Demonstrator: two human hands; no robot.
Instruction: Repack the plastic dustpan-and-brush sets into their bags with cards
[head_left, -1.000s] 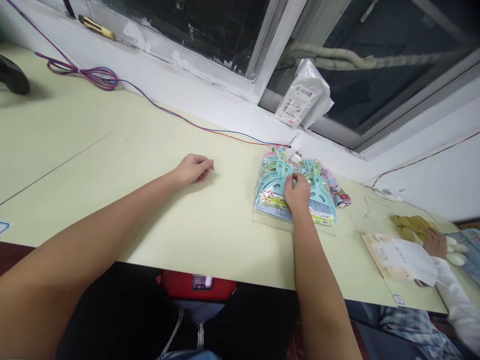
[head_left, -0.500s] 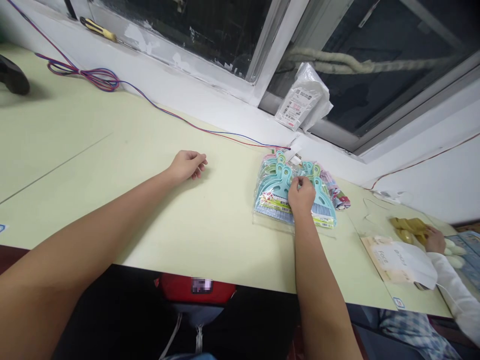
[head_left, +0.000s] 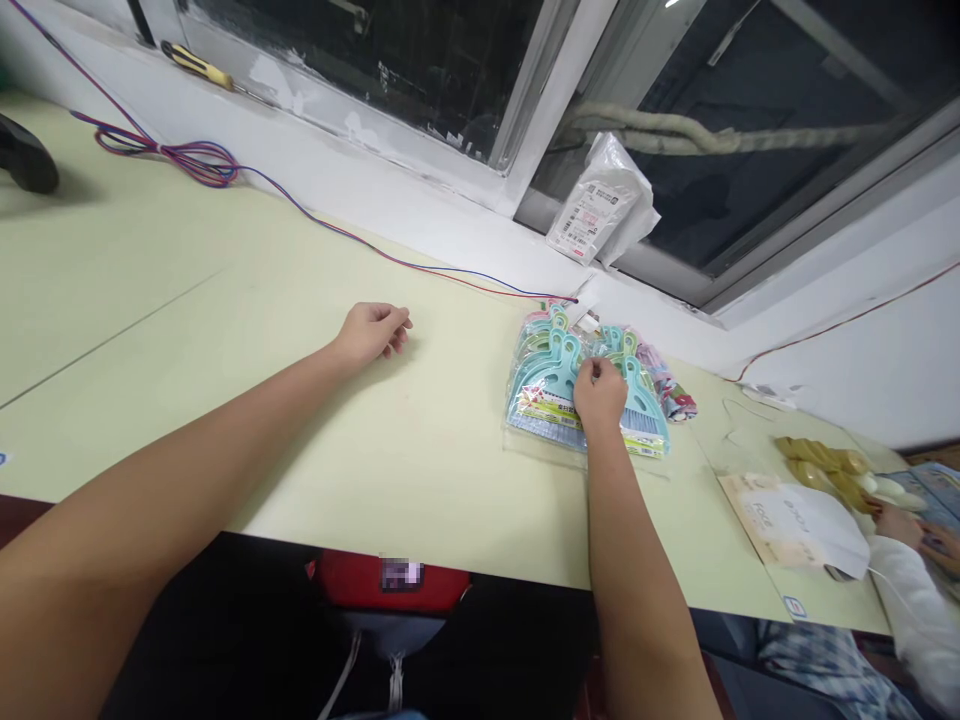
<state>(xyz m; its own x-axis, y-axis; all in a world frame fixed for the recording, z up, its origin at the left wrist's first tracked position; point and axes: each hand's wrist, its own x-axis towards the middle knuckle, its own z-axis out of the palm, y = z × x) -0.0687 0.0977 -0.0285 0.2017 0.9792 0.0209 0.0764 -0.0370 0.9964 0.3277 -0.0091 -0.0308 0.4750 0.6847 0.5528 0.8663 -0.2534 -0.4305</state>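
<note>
Packaged dustpan and brush sets [head_left: 553,378] in turquoise, green and pink lie in clear plastic on the table, stacked in two overlapping groups. My right hand [head_left: 601,390] is on the middle of them, fingers curled and pinched on one turquoise set in its wrapper. The fingertips are partly hidden behind the hand. Left of the stack, well apart from it, my left hand [head_left: 371,332] rests above the bare tabletop. Its fingers are loosely bent, the thumb stands off from them, and it holds nothing.
A plastic-wrapped package [head_left: 600,205] stands on the window ledge behind the sets. A screwdriver [head_left: 196,65] and a coiled red-blue cable [head_left: 169,150] lie at back left. To the right are a white-and-beige packet [head_left: 795,525], yellow items [head_left: 821,460] and a co-worker's hand [head_left: 900,525].
Both of my hands stay almost in place, and the dustpan and brush sets have not moved. The co-worker's hand at right has shifted down and away from the yellow items.
</note>
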